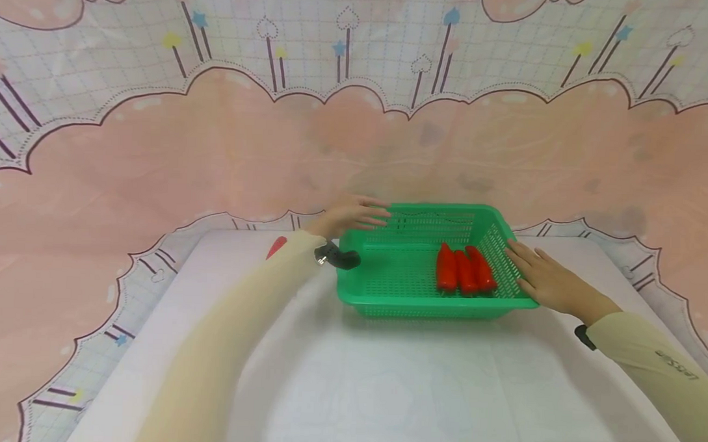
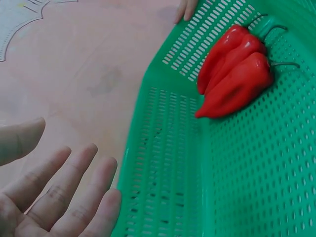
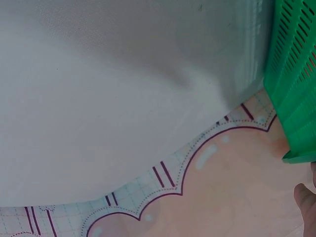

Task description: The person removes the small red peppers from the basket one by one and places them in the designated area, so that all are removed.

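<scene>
A green plastic basket (image 1: 439,302) with slotted walls stands on the white table. Three red peppers (image 1: 466,270) with green stems lie side by side in its right half, also seen as red peppers (image 2: 237,74) in the left wrist view. My left hand (image 1: 357,214) hovers at the back left corner of the basket, fingers straight and spread, holding nothing. Whether its little finger touches the rim, I cannot tell. My right hand (image 1: 542,276) rests its extended fingers against the basket's right rim. Only a small part of that hand (image 3: 307,207) shows in the right wrist view.
Left of the basket lies a red pointed thing (image 1: 277,246), mostly covered by my left sleeve (image 1: 233,327). White table (image 1: 407,379) surface extends in front of the basket. A patterned pink and white cloth (image 1: 263,146) hangs behind and around the table.
</scene>
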A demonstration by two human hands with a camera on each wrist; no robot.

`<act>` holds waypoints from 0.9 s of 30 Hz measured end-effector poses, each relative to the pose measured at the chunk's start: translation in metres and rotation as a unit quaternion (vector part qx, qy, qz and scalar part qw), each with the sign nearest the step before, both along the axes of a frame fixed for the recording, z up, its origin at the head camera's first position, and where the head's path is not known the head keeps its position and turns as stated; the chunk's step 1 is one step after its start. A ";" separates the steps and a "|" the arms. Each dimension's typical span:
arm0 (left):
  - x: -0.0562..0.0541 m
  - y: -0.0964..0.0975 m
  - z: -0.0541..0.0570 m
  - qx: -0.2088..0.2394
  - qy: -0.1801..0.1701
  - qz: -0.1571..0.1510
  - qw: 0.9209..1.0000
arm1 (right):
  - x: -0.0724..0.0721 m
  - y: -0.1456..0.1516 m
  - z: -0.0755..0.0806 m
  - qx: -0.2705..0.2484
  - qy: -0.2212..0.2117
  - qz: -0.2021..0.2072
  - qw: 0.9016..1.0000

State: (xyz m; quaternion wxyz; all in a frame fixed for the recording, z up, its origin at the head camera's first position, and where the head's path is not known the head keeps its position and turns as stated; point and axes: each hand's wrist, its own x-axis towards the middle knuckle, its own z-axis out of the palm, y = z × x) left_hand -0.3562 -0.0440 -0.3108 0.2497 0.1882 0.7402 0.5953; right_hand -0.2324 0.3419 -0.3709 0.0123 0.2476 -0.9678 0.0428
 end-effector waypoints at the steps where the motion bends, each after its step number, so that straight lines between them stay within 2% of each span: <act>1: -0.002 0.004 -0.003 0.000 -0.004 0.001 1.000 | 0.000 0.000 0.000 0.000 0.000 0.000 1.000; 6: -0.011 0.023 -0.015 -0.011 -0.013 -0.006 1.000 | -0.001 0.001 -0.001 -0.004 -0.006 -0.004 1.000; 15: -0.013 0.050 -0.031 0.002 -0.025 -0.010 1.000 | -0.001 0.000 0.000 -0.005 -0.010 -0.009 1.000; 20: -0.016 0.066 -0.044 -0.020 -0.032 0.001 0.999 | -0.002 0.001 -0.001 0.003 -0.010 -0.010 1.000; 27: -0.020 0.087 -0.059 -0.040 -0.034 -0.005 0.999 | -0.004 0.001 -0.003 0.010 -0.004 -0.012 1.000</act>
